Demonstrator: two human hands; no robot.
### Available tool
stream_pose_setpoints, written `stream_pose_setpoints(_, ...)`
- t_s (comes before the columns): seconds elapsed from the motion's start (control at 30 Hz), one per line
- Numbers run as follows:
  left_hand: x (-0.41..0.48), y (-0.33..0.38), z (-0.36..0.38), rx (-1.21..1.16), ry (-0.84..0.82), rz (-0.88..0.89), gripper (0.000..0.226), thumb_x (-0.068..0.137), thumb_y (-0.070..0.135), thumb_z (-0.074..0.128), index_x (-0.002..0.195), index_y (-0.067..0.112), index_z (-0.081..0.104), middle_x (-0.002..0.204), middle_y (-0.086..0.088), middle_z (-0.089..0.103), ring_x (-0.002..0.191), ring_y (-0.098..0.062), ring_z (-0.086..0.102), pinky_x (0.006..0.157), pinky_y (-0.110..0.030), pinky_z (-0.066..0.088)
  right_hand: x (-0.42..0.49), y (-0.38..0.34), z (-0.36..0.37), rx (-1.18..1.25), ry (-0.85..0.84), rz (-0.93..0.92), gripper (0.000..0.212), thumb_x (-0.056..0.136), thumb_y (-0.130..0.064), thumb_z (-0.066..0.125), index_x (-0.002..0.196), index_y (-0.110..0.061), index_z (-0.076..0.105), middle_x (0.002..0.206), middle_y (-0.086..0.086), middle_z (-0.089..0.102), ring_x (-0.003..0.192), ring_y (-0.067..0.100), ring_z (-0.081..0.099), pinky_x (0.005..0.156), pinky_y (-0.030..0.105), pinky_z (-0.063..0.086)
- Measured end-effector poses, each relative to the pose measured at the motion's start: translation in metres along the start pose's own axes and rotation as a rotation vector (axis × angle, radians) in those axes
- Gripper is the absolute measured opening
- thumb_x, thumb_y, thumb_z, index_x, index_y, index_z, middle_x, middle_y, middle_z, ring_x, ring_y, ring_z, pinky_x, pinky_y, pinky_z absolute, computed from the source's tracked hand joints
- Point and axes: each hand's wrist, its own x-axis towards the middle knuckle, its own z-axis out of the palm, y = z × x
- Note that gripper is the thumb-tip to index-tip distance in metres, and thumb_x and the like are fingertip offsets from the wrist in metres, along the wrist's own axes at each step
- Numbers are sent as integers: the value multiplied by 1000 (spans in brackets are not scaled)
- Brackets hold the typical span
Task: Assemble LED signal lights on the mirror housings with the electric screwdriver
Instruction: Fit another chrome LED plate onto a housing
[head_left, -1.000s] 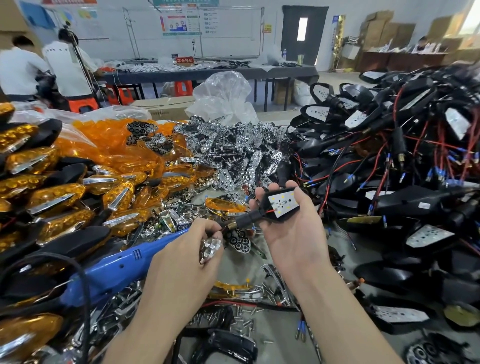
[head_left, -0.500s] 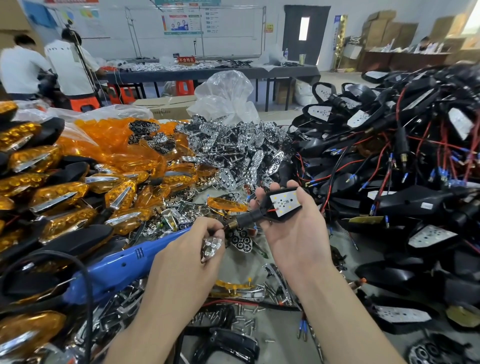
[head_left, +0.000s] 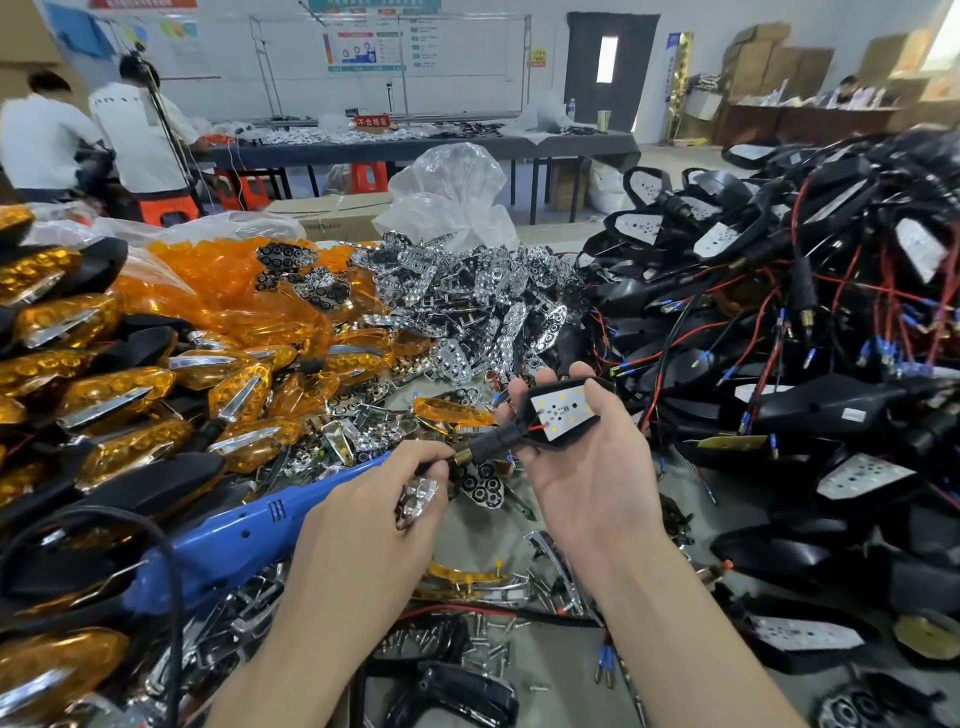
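White wall (head_left: 467, 62), dark door (head_left: 610, 67) — long table (head_left: 415, 148), stacked cartons (head_left: 769, 62) beyond.

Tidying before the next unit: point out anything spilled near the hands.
Loose screws lie scattered over the near part of the bench, not gathered. The blue electric screwdriver lies among loose chrome parts.

The right hand (head_left: 587, 467) holds a black housing (head_left: 563, 415) with its white light board facing up. The left hand (head_left: 363, 530) pinches the brass end of the housing's stem and also holds a small shiny piece (head_left: 418, 499). A blue screwdriver (head_left: 249, 540) lies by the left hand. Orange covers (head_left: 218, 280) are piled on the left, silver parts (head_left: 467, 301) in the middle, and wired black housings (head_left: 779, 312) on the right.
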Motion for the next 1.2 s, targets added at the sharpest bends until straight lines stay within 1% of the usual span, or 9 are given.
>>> stream_pose_setpoints(0.1,0,-1,-1,8,-12,-6,18,93,50,42,101,45,58,63,21,61,48,-2,54,41,-18,35,0,0,1,4,-1,-2,21,107,-18,41,100,-14,60,86,9,68,81,31,71,82,45,56)
stream_pose_setpoints(0.3,0,-1,-1,-4,-20,-12,20,92,53,40,101,46,57,69,23,62,48,-3,54,45,-18,39,-1,0,2,13,2,-3,20,107,-17,41,101,-14,60,85,9,68,80,31,71,80,44,57)
stream_pose_setpoints(0.4,0,-1,-2,6,-17,-6,27,90,58,34,100,47,56,63,20,61,47,-4,53,42,-19,37,-1,0,1,17,8,-2,20,107,-17,41,102,-14,60,85,8,68,81,32,72,79,44,57)
stream_pose_setpoints(0.57,0,-1,-3,29,-23,-8,16,93,50,43,100,46,56,61,20,60,44,-6,51,41,-19,34,0,1,0,24,18,3,20,107,-17,41,102,-14,60,85,8,68,82,31,72,77,42,61)
stream_pose_setpoints(0.67,0,-1,-3,45,-26,-10,17,93,49,43,101,45,57,58,19,59,45,-6,53,40,-18,28,0,1,0,15,16,3,20,108,-17,40,102,-14,59,84,8,68,81,31,72,76,41,61)
stream_pose_setpoints(0.8,1,-1,-2,45,-30,-14,17,93,48,43,100,44,58,58,19,58,47,-7,53,41,-17,28,0,1,1,14,23,5,19,107,-16,41,102,-14,59,85,8,69,82,31,73,78,44,60)
stream_pose_setpoints(0.97,2,-1,-2,54,-35,-18,15,93,49,42,99,45,56,72,27,61,46,-4,53,39,-18,29,-1,0,1,10,19,2,19,106,-15,40,102,-14,59,85,8,68,81,31,71,82,44,58)
stream_pose_setpoints(1.07,1,-1,-2,51,-25,-17,15,93,48,43,99,46,56,59,20,58,46,-4,53,39,-19,29,-1,-1,2,17,17,2,19,106,-14,40,103,-14,59,85,8,68,81,31,71,80,44,58)
stream_pose_setpoints(1.2,1,-2,0,48,-13,-4,13,93,47,43,98,46,55,58,20,58,46,-2,53,39,-18,29,-2,-1,1,20,15,4,20,106,-15,39,103,-14,59,85,8,69,81,31,72,77,43,60)
